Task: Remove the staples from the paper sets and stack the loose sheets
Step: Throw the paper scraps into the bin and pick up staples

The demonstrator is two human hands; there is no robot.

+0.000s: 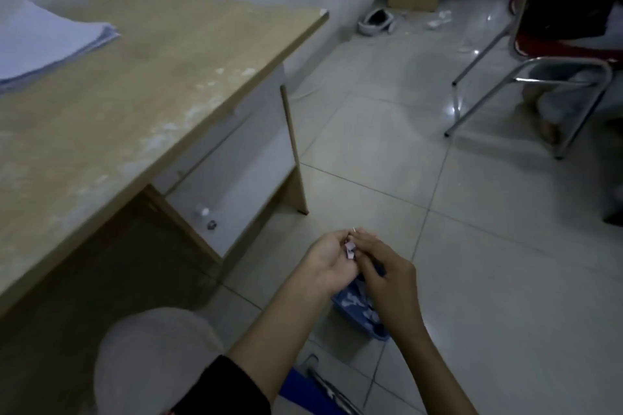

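Both my hands meet over the floor, to the right of the desk. My left hand (328,254) curls its fingers round a small pale staple remover (350,251). My right hand (384,268) pinches a thin metal staple (354,229) at its fingertips, right beside the remover. A stack of white sheets (43,40) lies on the far left of the wooden desk (145,84), well away from both hands.
A blue basket (362,313) with paper scraps stands on the tiled floor under my hands. My knee (151,357) is at the bottom left. A metal-legged chair (526,77) with another person's legs is at the right. A helmet (376,22) lies by the wall.
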